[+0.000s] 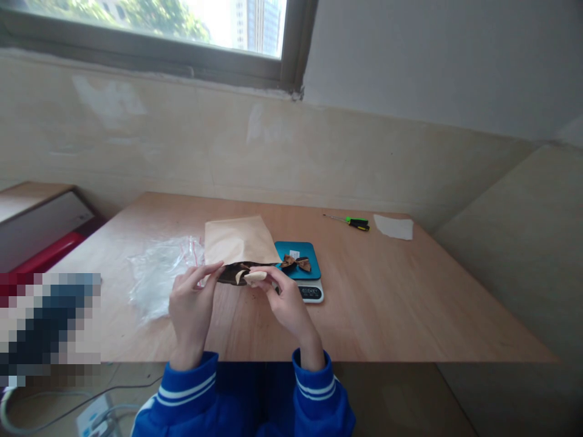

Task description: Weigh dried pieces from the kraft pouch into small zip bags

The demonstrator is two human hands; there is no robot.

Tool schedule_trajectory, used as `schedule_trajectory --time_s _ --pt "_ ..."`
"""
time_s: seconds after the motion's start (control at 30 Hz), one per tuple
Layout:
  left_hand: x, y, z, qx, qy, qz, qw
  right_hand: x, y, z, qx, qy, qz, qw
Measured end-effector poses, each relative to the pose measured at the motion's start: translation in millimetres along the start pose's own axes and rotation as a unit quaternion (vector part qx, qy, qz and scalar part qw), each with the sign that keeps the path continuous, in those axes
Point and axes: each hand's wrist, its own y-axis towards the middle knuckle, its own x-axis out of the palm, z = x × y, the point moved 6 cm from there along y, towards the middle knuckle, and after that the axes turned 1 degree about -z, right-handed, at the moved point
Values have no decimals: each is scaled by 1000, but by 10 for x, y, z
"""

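A tan paper bag (239, 238) is held over the table, its dark-lined mouth facing me and gaping a little. My left hand (195, 303) pinches the left corner of that mouth between thumb and fingers. At the right side of the mouth, my right hand (288, 298) is closed on the bag's edge, where a pale curled strip (255, 277) shows at the fingertips. Whether the strip is still joined to the bag I cannot tell. Just right of the bag, a kitchen scale (312, 252) with a blue top carries a brown patterned bow (297, 263). The bag's inside is mostly hidden.
Clear plastic bags (159, 279) lie left of the paper bag. Two screwdrivers (357, 223), one green and one black-yellow, and a white paper piece (394, 227) lie at the back right. The wooden table (410, 303) has its front edge close to me.
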Motion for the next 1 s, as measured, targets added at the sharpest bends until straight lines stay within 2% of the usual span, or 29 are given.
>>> schedule_trajectory --time_s 0.1,0.17,0.33,0.47,0.6,0.8,1.0 --pt "-5 1 -14 -2 0 1 1000 -77 -34 82 29 84 -2 996" --pt "-12 0 -22 -1 1 3 1000 -170 -57 128 39 118 17 992" --pt "-23 0 -31 7 4 3 1000 -563 -71 200 45 243 134 960" --pt "-26 -3 -32 12 -2 4 1000 -963 22 304 68 265 204 940" --pt "-16 -12 -27 13 -10 0 1000 -1268 209 521 106 261 232 931" --pt "-17 -21 -36 11 -7 -2 1000 -1343 431 868 180 219 213 935" --pt "-26 -29 -44 10 -12 -5 1000 -1340 429 1016 211 174 208 939"
